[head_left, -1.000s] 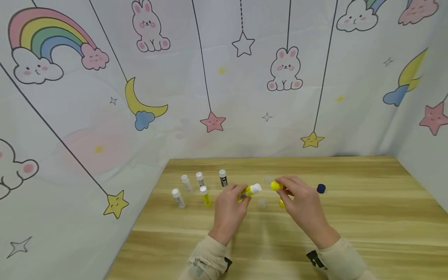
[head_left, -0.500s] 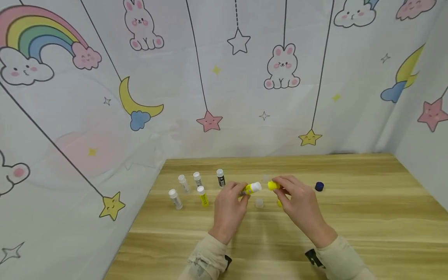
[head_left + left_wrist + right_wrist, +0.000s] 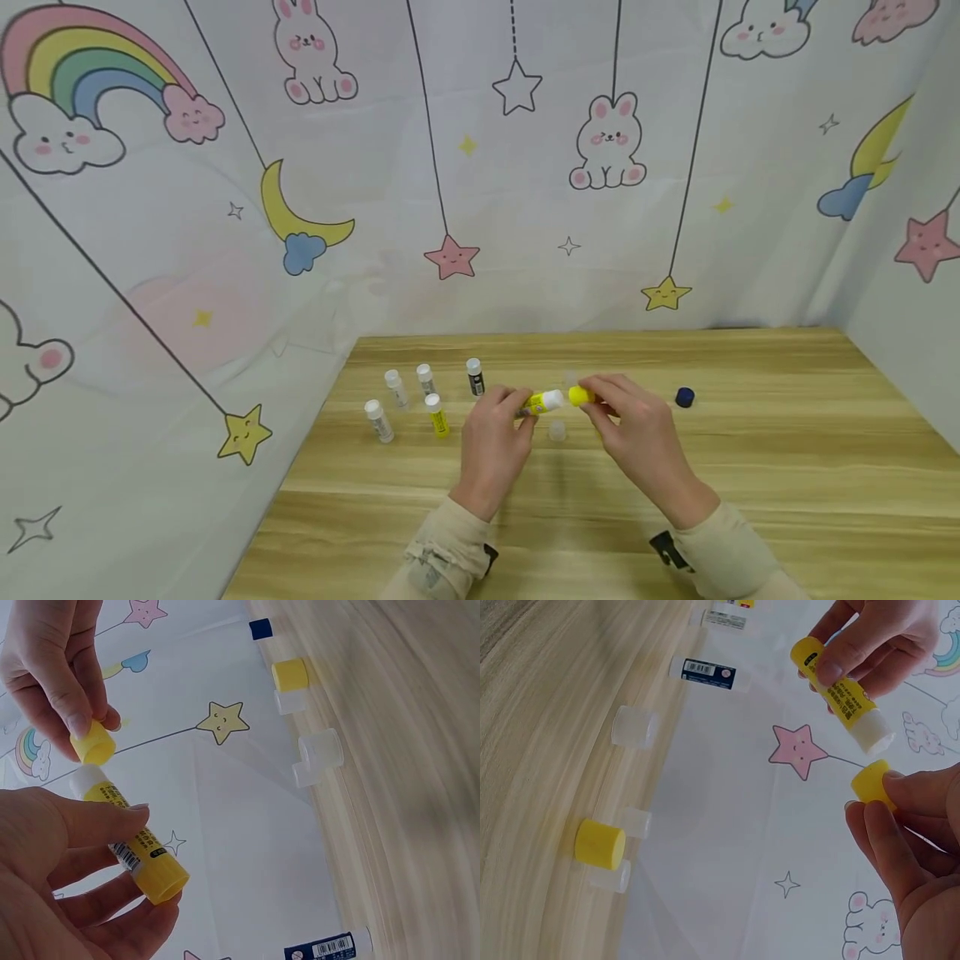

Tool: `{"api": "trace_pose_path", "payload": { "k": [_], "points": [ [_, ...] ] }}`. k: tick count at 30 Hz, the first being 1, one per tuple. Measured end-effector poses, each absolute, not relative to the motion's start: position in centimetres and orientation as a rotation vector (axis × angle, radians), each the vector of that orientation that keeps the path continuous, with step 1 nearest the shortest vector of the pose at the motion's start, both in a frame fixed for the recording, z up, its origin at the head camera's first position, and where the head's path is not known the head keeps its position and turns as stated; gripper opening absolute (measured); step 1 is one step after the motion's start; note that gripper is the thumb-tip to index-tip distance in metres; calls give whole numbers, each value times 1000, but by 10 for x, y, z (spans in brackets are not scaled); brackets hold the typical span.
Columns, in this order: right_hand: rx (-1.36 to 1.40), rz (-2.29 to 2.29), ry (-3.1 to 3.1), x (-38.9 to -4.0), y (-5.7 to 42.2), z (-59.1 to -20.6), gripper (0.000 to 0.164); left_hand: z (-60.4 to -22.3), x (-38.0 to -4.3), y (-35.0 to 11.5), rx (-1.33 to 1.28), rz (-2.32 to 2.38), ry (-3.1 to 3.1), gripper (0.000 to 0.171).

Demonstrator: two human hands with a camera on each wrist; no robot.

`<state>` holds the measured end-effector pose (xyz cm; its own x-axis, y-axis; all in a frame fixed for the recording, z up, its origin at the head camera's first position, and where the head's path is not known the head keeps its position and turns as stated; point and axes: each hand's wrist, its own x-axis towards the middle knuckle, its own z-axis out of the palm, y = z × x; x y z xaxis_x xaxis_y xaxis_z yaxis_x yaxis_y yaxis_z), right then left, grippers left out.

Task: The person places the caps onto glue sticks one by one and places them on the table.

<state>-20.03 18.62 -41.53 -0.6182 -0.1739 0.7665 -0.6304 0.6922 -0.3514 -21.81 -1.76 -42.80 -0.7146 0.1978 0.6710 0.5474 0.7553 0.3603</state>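
Observation:
My left hand grips a yellow glue stick round its barrel, above the table. Its bare white end points right, toward my other hand. Between thumb and fingertips, my right hand pinches a yellow cap. In the left wrist view the cap lines up with the white end of the tilted stick, close to its tip. A second yellow cap stands on the table, hidden behind my right hand in the head view.
Left of my hands stand several uncapped glue sticks, including a yellow one, a dark-labelled one and a pale one. Clear caps sit near the middle, and a navy cap lies to the right. A patterned curtain backs the table.
My right hand has moved left with the yellow cap, narrowing the gap to the glue stick's white end. The left hand keeps its grip. The head view has shifted slightly.

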Motion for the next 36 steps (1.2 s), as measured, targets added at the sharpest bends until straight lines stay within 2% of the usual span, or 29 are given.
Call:
{"api": "trace_pose_path", "payload": {
  "k": [36],
  "points": [
    [619, 823, -2160, -191, 174, -408, 40, -423, -208, -16, -591, -668, -2307, 27]
  ]
}}
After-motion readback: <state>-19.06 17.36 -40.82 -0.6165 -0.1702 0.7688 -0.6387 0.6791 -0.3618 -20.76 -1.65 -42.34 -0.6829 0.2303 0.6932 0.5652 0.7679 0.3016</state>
